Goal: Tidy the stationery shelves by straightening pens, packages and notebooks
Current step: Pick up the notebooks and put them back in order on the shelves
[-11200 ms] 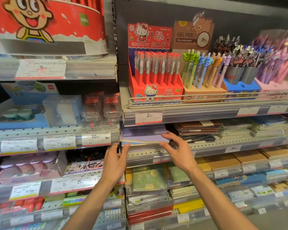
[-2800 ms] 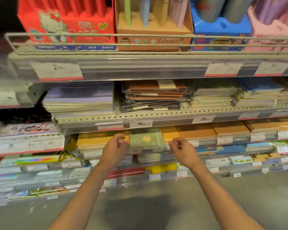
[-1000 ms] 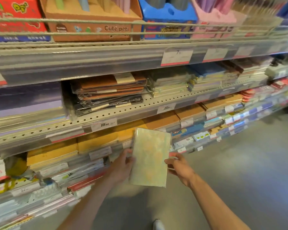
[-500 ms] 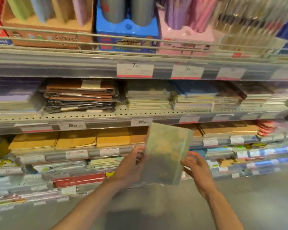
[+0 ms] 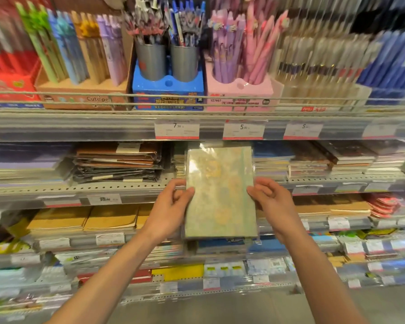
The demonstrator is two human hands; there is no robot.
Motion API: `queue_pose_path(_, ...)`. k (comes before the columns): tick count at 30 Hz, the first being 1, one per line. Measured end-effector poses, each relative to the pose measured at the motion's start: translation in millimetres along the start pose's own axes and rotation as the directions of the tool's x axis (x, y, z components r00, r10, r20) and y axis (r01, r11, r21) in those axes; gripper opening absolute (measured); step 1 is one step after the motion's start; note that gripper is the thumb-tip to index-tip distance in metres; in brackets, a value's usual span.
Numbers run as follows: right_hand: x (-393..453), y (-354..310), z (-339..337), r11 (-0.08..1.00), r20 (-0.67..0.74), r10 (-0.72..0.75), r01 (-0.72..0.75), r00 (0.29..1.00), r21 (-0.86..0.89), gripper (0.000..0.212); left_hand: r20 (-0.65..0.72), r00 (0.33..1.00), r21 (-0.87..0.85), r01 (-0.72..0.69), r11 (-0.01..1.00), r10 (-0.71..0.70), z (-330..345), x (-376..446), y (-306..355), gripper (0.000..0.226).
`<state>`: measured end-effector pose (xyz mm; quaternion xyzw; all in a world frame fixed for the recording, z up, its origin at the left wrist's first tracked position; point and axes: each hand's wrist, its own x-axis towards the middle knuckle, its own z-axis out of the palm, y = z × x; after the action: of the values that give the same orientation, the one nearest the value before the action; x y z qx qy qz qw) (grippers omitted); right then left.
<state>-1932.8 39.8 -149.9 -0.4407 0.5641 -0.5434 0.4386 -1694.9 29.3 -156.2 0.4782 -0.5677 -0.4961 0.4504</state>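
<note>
A pale green notebook (image 5: 220, 192) in clear wrap, with faint yellow flowers on its cover, is held upright in front of the notebook shelf (image 5: 131, 188). My left hand (image 5: 171, 209) grips its left edge and my right hand (image 5: 270, 202) grips its right edge. Its top edge reaches just under the price rail, in front of a stack of similar greenish notebooks (image 5: 179, 162). A pile of brown and black wrapped notebooks (image 5: 117, 162) lies to the left, and blue and dark stacks (image 5: 272, 161) lie to the right.
Above, behind a wire rail, stand pen displays: a brown box (image 5: 80, 90), a blue stand with two grey cups (image 5: 167, 87) and a pink stand (image 5: 240, 90). Lower shelves hold yellow-brown notebooks (image 5: 84, 218) and mixed packs. Grey floor (image 5: 220, 307) lies below.
Both hands have raised the green notebook from the lower shelf level up to the middle notebook shelf. The view has tilted up, bringing the pen displays into sight.
</note>
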Motion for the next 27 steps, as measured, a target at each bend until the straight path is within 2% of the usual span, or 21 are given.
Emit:
queue_pose_path(6, 27, -26, 29, 0.999, -0.096, 0.015, -0.01, 0.995, 0.052, 0.024, -0.128, 0.992, -0.005, -0.018, 1.0, 0.017, -11, 19, 29, 0.036)
queue_pose_path(11, 48, -31, 44, 1.0, -0.158, 0.013, -0.009, 0.987, 0.025, 0.014, -0.032, 0.998, -0.205, 0.041, 0.978, -0.049, -21, 9, 27, 0.055)
queue_pose_path(14, 45, -31, 39, 0.999, -0.091, 0.035, -0.034, 0.995, 0.006, 0.017, -0.042, 0.995, -0.286, 0.069, 0.956, -0.085, -26, 9, 23, 0.058)
queue_pose_path(18, 19, -34, 20, 0.988, 0.132, 0.105, -0.118, 0.986, 0.1, 0.034, -0.087, 0.992, -0.396, 0.053, 0.917, -0.094, -23, 14, 25, 0.049)
queue_pose_path(20, 8, -33, 15, 0.987, 0.204, 0.111, -0.131, 0.973, 0.089, 0.044, -0.131, 0.987, -0.382, 0.034, 0.924, -0.091, -19, 18, 27, 0.046)
queue_pose_path(22, 5, -33, 18, 0.996, 0.216, 0.064, -0.077, 0.974, 0.052, 0.05, -0.183, 0.982, -0.303, -0.01, 0.953, -0.048, -13, 22, 31, 0.042)
queue_pose_path(24, 12, -37, 27, 0.999, 0.16, 0.012, -0.02, 0.987, 0.05, 0.049, -0.232, 0.973, -0.22, -0.056, 0.974, 0.003, -10, 29, 37, 0.039)
queue_pose_path(27, 23, -38, 43, 0.998, 0.09, -0.043, 0.039, 0.995, 0.045, 0.044, -0.245, 0.969, -0.11, -0.049, 0.993, 0.021, -13, 38, 40, 0.043)
